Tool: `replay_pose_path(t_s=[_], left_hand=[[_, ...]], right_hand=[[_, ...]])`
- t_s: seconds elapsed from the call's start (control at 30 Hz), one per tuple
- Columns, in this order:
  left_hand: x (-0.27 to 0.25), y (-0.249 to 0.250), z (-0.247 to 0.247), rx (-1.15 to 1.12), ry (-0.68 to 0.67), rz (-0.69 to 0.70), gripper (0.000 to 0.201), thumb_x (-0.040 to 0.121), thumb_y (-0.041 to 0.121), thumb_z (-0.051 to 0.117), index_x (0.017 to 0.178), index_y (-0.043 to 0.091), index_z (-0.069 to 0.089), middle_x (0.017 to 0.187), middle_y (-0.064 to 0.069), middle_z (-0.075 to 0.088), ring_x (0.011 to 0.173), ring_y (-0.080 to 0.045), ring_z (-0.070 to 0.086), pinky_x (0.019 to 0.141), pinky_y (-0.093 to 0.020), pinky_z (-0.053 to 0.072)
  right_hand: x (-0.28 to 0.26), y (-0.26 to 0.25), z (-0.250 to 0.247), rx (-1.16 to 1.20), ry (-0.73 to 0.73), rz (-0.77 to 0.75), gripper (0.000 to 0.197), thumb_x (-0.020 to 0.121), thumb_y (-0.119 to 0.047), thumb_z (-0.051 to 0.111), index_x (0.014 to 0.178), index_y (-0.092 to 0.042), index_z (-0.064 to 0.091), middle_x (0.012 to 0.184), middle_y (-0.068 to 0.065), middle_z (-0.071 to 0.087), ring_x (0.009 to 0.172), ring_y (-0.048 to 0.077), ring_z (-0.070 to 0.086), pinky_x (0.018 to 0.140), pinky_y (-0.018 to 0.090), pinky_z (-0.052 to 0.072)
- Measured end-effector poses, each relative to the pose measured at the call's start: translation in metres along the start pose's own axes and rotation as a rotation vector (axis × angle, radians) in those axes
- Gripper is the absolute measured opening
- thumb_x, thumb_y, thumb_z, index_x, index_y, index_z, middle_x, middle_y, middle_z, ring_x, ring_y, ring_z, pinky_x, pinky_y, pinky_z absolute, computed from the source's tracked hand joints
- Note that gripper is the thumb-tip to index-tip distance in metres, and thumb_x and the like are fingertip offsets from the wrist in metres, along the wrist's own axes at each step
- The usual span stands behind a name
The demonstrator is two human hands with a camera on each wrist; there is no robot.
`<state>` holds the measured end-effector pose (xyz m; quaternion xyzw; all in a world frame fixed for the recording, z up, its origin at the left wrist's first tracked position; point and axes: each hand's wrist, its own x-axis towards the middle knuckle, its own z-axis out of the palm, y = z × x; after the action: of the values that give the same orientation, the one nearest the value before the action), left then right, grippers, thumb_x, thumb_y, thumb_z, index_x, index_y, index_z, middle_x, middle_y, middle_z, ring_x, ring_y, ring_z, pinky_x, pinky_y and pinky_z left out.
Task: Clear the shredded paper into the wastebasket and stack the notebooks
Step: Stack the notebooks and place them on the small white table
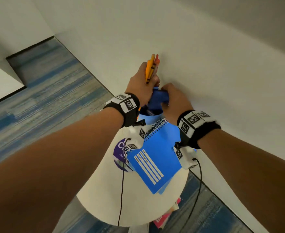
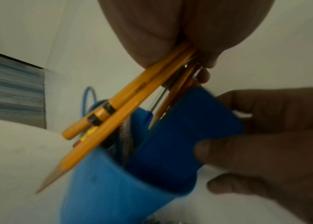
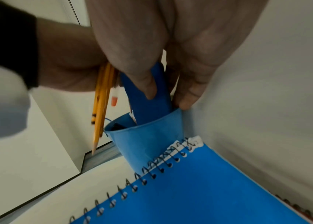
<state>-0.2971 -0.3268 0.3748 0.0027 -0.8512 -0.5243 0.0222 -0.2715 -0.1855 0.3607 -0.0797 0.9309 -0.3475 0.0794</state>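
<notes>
**Q:** White walls and striped blue-grey carpet frame a round white table (image 1: 104,190). Where are the hands?

**A:** Both meet above a small blue bucket (image 3: 146,136) at the table's far edge. Left hand (image 1: 138,81) grips a bundle of yellow pencils (image 2: 124,106), points angled downward beside the bucket's rim. Right hand (image 1: 175,98) pinches a dark blue flat object (image 2: 186,136) (kind cannot be told), its lower end inside the bucket.

**Q:** And the notebooks?

**A:** A blue spiral notebook (image 1: 155,158) lies beneath both wrists, its coil touching the bucket; further blue edges show under it, so it lies on others. A purple disc (image 1: 120,152) lies partly beneath its left corner. Pink and white paper (image 1: 165,216) sits below the table's near edge.
</notes>
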Motion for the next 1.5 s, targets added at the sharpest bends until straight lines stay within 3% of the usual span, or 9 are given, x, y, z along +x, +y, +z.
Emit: replay_pose_path(t_s=[0.23,0.33,0.47,0.6,0.9,1.07,1.17,1.3,1.5], left_hand=[[0.024,0.035,-0.009,-0.085,0.009,0.189,0.017,0.099,0.021,0.044,0.115,0.017,0.043,0.082,0.008,0.063,0.073,-0.005,0.064,0.067,-0.019,0.052],[0.018,0.026,-0.001,-0.078,-0.020,0.137,0.021,0.099,0.026,0.045,0.119,0.021,0.043,0.086,0.009,0.068,0.077,-0.003,0.066,0.070,-0.025,0.054],[0.004,-0.001,0.002,-0.111,-0.043,0.056,0.016,0.099,0.027,0.048,0.112,0.033,0.042,0.091,0.016,0.068,0.071,0.005,0.062,0.064,-0.012,0.049],[0.004,-0.004,-0.004,-0.187,0.050,0.000,0.021,0.097,0.032,0.049,0.104,0.049,0.040,0.093,0.019,0.070,0.080,-0.003,0.066,0.074,-0.031,0.056],[-0.012,-0.030,-0.003,0.004,-0.065,-0.103,0.021,0.089,0.020,0.059,0.109,0.023,0.052,0.086,0.007,0.065,0.077,-0.009,0.062,0.064,-0.024,0.051],[-0.023,-0.037,-0.014,-0.091,-0.080,-0.097,0.040,0.081,0.007,0.066,0.110,0.029,0.049,0.097,0.009,0.067,0.081,-0.004,0.065,0.077,-0.021,0.053],[-0.019,-0.032,-0.016,-0.023,-0.046,-0.060,0.035,0.088,0.013,0.064,0.115,0.030,0.052,0.099,0.007,0.065,0.078,-0.004,0.066,0.070,-0.018,0.054],[-0.006,-0.034,-0.009,0.506,-0.103,0.036,0.021,0.096,0.032,0.050,0.099,0.018,0.064,0.103,-0.004,0.061,0.094,-0.025,0.057,0.081,-0.038,0.048],[0.004,-0.030,-0.023,0.420,0.063,0.027,0.028,0.083,0.051,0.060,0.101,0.030,0.059,0.111,0.004,0.056,0.096,-0.019,0.057,0.083,-0.039,0.050]], right_hand=[[0.004,-0.005,0.008,-0.118,-0.039,0.075,0.036,0.090,-0.012,0.059,0.124,-0.013,0.046,0.120,0.008,0.056,0.107,0.027,0.054,0.078,0.027,0.037],[0.004,-0.005,0.008,-0.104,-0.007,0.115,0.034,0.086,-0.009,0.059,0.118,-0.014,0.050,0.116,0.007,0.058,0.102,0.026,0.056,0.076,0.026,0.039],[0.002,-0.009,0.010,-0.124,-0.015,0.082,0.033,0.082,-0.007,0.060,0.113,-0.015,0.053,0.110,0.006,0.059,0.090,0.022,0.054,0.074,0.029,0.042],[-0.001,-0.013,0.013,-0.145,-0.008,0.077,0.038,0.081,-0.007,0.061,0.118,-0.017,0.054,0.114,0.007,0.058,0.102,0.028,0.057,0.079,0.028,0.045],[-0.006,-0.010,0.022,-0.056,-0.032,0.194,0.061,0.085,-0.012,0.056,0.140,-0.023,0.032,0.140,0.014,0.039,0.113,0.039,0.053,0.094,0.046,0.050],[-0.007,-0.009,0.030,-0.144,0.008,0.195,0.066,0.088,-0.019,0.055,0.145,-0.026,0.024,0.143,0.011,0.031,0.116,0.037,0.047,0.092,0.051,0.049],[-0.008,-0.009,0.032,-0.203,-0.018,0.180,0.070,0.088,-0.018,0.055,0.147,-0.030,0.020,0.143,0.007,0.032,0.117,0.036,0.045,0.092,0.053,0.048],[-0.006,-0.011,0.027,-0.210,-0.086,0.221,0.085,0.087,-0.016,0.055,0.153,-0.034,0.004,0.148,0.008,0.025,0.117,0.039,0.045,0.096,0.052,0.045],[-0.013,-0.013,0.026,-0.243,-0.011,0.151,0.084,0.091,-0.024,0.056,0.153,-0.035,0.001,0.152,0.004,0.018,0.118,0.037,0.047,0.091,0.050,0.048]])
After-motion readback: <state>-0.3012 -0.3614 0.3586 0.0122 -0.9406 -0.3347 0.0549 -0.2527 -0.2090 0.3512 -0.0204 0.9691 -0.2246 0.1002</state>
